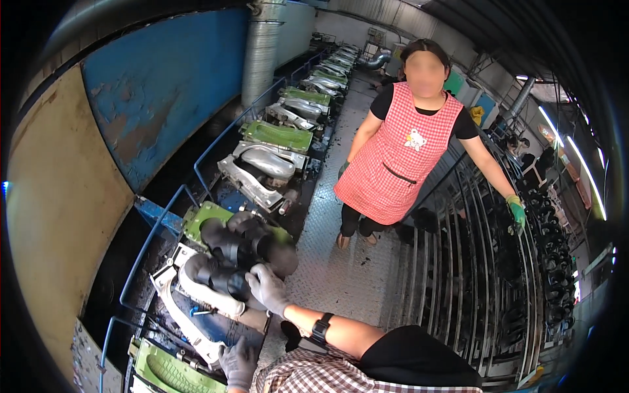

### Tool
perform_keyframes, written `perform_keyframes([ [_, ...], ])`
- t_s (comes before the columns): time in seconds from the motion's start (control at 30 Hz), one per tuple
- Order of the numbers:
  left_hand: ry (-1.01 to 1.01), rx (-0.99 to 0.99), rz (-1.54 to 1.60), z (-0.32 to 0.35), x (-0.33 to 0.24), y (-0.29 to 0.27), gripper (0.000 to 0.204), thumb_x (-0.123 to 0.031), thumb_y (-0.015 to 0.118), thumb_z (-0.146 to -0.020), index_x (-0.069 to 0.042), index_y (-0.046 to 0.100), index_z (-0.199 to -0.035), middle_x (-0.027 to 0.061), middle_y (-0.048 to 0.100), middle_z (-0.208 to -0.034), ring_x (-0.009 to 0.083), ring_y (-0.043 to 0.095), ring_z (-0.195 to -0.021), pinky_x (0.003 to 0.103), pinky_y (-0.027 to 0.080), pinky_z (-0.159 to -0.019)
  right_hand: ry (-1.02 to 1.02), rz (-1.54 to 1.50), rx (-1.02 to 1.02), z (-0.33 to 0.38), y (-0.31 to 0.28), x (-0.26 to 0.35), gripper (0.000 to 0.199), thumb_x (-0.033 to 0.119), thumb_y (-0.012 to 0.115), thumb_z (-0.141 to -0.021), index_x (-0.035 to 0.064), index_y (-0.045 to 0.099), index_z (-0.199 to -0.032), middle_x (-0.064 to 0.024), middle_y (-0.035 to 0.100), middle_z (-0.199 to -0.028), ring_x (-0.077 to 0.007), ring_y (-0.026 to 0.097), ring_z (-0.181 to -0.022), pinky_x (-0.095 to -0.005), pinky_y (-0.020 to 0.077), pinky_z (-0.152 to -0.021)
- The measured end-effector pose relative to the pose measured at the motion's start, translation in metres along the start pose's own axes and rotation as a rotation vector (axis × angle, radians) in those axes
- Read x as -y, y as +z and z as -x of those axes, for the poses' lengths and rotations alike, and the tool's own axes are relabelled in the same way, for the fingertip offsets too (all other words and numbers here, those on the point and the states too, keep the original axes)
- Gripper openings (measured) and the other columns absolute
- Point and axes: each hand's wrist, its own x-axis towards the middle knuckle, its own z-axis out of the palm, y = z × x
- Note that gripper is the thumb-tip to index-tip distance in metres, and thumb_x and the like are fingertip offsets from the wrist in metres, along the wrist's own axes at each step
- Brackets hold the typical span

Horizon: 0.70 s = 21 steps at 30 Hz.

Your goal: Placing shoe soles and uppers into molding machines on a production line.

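Observation:
My right hand (267,289), in a grey glove, is at the near edge of a black rubber shoe-like piece (227,280), fingers curled against it. This piece lies over a silver shoe mould (196,275). Beyond it, several more dark rounded pieces (246,239) are blurred over a green mould plate (204,219). My left hand (238,363), also gloved in grey, is lower down beside the end of a silver mould frame (190,321). Its fingers are apart and appear to touch the frame; part of the hand is cut off by my checked clothing.
A row of silver and green moulds (278,134) runs away behind a blue rail (147,245). Nearer me lies another green mould (167,373). A person in a red checked apron (406,150) stands on the metal walkway (334,262), one green-gloved hand on a rack (485,262) at right.

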Motion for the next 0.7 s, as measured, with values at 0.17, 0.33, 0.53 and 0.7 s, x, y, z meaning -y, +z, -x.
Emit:
perform_keyframes([
  [0.17, -0.505, -0.284, 0.958, -0.073, -0.034, -0.024, 0.092, -0.015, 0.075, -0.089, 0.004, 0.022, -0.162, 0.0198, 0.060, -0.131, 0.0241, 0.060, -0.111, 0.036, 0.050, -0.099, 0.140, -0.175, 0.249, 0.029, 0.013, -0.025, 0.038, 0.024, 0.072, -0.097, 0.0019, 0.058, -0.124, -0.0240, 0.071, -0.105, -0.0351, 0.071, -0.095, -0.0435, 0.0548, -0.086],
  [0.33, -0.507, -0.431, 1.419, -0.136, 0.005, 0.010, 0.055, -0.003, 0.063, -0.094, 0.009, 0.047, -0.145, 0.0143, 0.065, -0.126, 0.0225, 0.063, -0.106, 0.031, 0.050, -0.097, 0.337, -0.756, 0.541, 0.035, 0.022, -0.002, 0.056, 0.014, 0.070, -0.099, -0.0042, 0.046, -0.147, -0.0092, 0.058, -0.135, -0.0144, 0.048, -0.127, -0.0308, 0.0428, -0.108],
  [0.53, -0.348, -0.516, 1.180, -0.111, -0.028, 0.017, 0.068, 0.000, 0.062, -0.095, 0.003, 0.034, -0.157, 0.0156, 0.052, -0.143, 0.0234, 0.052, -0.127, 0.032, 0.042, -0.108, 0.520, -0.806, 0.808, -0.016, -0.016, 0.003, 0.052, 0.008, 0.067, -0.100, -0.0045, 0.048, -0.147, -0.0058, 0.059, -0.134, -0.0133, 0.052, -0.121, -0.0269, 0.0446, -0.105],
  [0.7, -0.659, -0.613, 1.280, -0.171, 0.024, 0.027, 0.063, -0.025, 0.056, -0.102, 0.006, 0.037, -0.154, 0.0181, 0.050, -0.148, 0.0276, 0.051, -0.130, 0.037, 0.042, -0.110, 0.061, -0.507, 0.544, -0.060, -0.018, -0.011, 0.048, 0.017, 0.069, -0.098, -0.0031, 0.056, -0.139, -0.0199, 0.069, -0.127, -0.0212, 0.065, -0.116, -0.0343, 0.0502, -0.102],
])
